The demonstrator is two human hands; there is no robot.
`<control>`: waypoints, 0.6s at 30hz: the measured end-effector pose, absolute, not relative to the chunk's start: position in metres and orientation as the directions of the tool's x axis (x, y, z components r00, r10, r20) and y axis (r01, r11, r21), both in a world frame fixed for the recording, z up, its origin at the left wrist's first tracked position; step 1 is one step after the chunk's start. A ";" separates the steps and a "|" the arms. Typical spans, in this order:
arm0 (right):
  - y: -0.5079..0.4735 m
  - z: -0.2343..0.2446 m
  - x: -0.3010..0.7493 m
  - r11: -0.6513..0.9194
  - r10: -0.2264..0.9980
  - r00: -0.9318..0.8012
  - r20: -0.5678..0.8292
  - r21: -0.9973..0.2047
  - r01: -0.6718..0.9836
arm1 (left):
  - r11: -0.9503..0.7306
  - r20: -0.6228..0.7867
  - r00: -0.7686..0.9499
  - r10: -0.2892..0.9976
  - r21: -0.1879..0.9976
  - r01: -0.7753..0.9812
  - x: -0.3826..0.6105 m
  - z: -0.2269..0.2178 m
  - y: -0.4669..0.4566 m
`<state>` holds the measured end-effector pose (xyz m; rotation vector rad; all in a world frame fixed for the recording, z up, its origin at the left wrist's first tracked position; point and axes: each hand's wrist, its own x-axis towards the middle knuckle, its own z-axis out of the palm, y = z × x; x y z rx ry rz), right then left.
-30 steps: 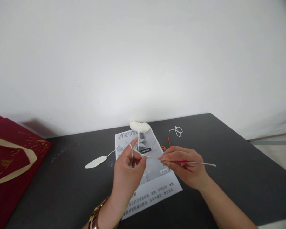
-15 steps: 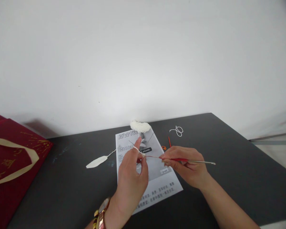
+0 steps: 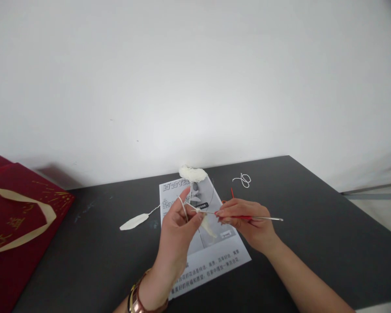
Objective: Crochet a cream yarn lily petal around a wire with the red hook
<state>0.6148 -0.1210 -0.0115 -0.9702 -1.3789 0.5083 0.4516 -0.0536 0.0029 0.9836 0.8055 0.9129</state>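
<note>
My left hand (image 3: 177, 230) is raised over a printed instruction sheet (image 3: 215, 256), pinching white yarn (image 3: 186, 204) that loops over its forefinger. A small white crocheted piece (image 3: 208, 228) hangs below the pinch. My right hand (image 3: 246, 224) is closed round a thin metal crochet hook (image 3: 265, 218) with a red grip; its tip points left into the yarn at my left fingers. The strand runs up to a white yarn ball (image 3: 192, 173) at the sheet's far end.
A black table (image 3: 313, 234) stands against a white wall. A white crocheted leaf-shaped piece (image 3: 133, 221) lies left of the sheet. A loose yarn loop (image 3: 243, 179) and a small red item (image 3: 232, 192) lie beyond my right hand. A red gift bag (image 3: 13, 217) sits at the left.
Both hands moved slightly closer together. The hook slid left so less of its metal end sticks out to the right. The small crocheted piece now shows below my left fingers.
</note>
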 end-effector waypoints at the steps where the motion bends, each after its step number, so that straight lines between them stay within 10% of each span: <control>1: -0.120 -0.013 0.615 0.536 0.803 0.191 0.565 -0.824 0.184 | 0.347 -0.192 0.434 0.880 0.884 -0.314 0.451 0.004 -0.054; 8: -0.124 -0.012 0.607 0.642 0.673 0.099 0.733 -0.646 0.413 | 0.594 -0.321 0.551 0.771 0.674 -0.439 0.451 0.009 -0.056; 13: -0.137 -0.012 0.602 0.661 0.499 -0.229 0.836 -0.196 0.724 | 0.256 -0.085 0.364 0.927 0.855 -0.452 0.454 0.009 -0.067; 18: -0.139 -0.012 0.595 0.641 0.547 -0.074 0.834 -0.361 0.677 | -0.182 0.228 0.229 0.946 0.961 -0.207 0.453 0.010 -0.069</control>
